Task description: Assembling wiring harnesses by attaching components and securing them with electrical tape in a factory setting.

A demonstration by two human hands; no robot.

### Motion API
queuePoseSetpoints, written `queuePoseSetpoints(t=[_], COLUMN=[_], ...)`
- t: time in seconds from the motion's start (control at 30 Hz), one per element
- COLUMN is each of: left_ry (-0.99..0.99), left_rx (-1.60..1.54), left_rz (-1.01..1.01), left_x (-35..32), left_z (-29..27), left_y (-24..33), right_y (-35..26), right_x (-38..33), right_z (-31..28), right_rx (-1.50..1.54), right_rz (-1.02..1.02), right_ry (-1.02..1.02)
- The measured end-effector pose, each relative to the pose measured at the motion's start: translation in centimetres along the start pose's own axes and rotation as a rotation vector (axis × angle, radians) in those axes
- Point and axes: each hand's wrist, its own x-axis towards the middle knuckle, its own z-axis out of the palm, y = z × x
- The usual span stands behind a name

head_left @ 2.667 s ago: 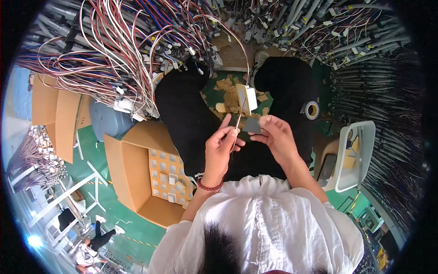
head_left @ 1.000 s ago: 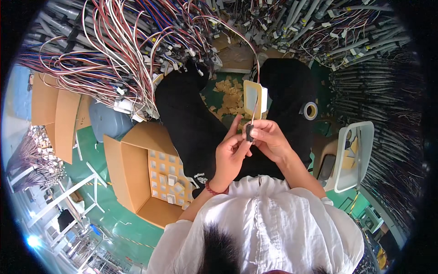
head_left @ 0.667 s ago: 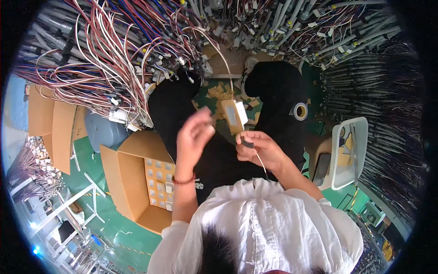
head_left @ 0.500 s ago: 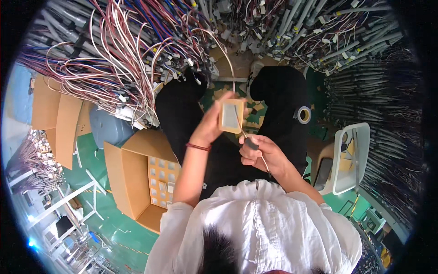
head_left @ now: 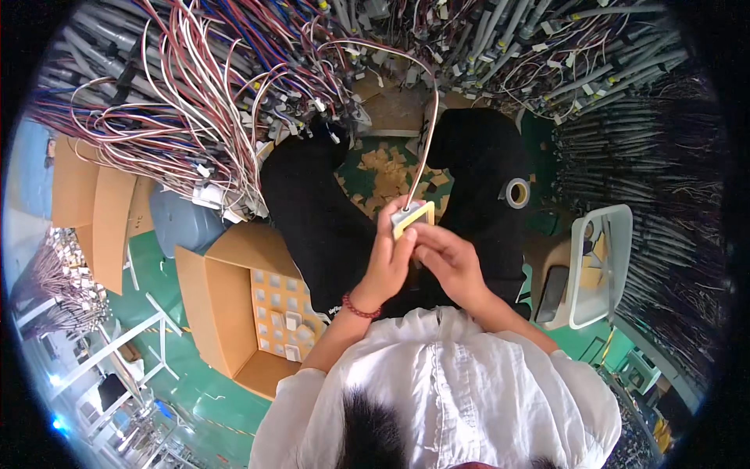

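Note:
My left hand (head_left: 384,262) is closed round a small rectangular housing (head_left: 430,211), grey with a yellow rim, held tilted over my lap. A thin white and dark red cable (head_left: 434,117) enters the far end of the housing and arches back to the wire bundles. My right hand (head_left: 453,262) is closed, its fingertips against the near right part of the housing. What those fingers pinch is hidden.
An open cardboard box (head_left: 223,313) at the left holds rows of small pieces. Beside it stands a blue-grey tub (head_left: 187,223). Thick wire bundles (head_left: 211,102) hang ahead. A tape roll (head_left: 516,193), a dark phone (head_left: 552,293) and a translucent bin (head_left: 578,270) are at the right.
The housing has moved nearer to me and tilted, with the cable now drawn further towards me. My right hand has come up against it; the cable end and dark piece it held no longer show clearly.

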Motion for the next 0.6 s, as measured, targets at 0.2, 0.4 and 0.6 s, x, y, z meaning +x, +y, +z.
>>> queuePoseSetpoints(t=[0.2,0.4,0.6], left_ry=[-0.051,-0.242,-0.291], left_rx=[0.009,-0.027,-0.115], left_rz=[0.044,-0.140,-0.175], left_x=[-1.3,-1.2,-1.5], left_z=[-1.9,-2.2,-2.6], left_y=[1.8,4.4,5.3], right_y=[-6.8,-5.0,-6.1], right_x=[0.6,5.5,5.0], right_z=[-1.9,-3.3,-1.4], right_rx=[-0.587,-0.447,-0.461], right_rz=[-0.305,-0.239,-0.356], right_ry=[-0.136,-0.497,-0.520])
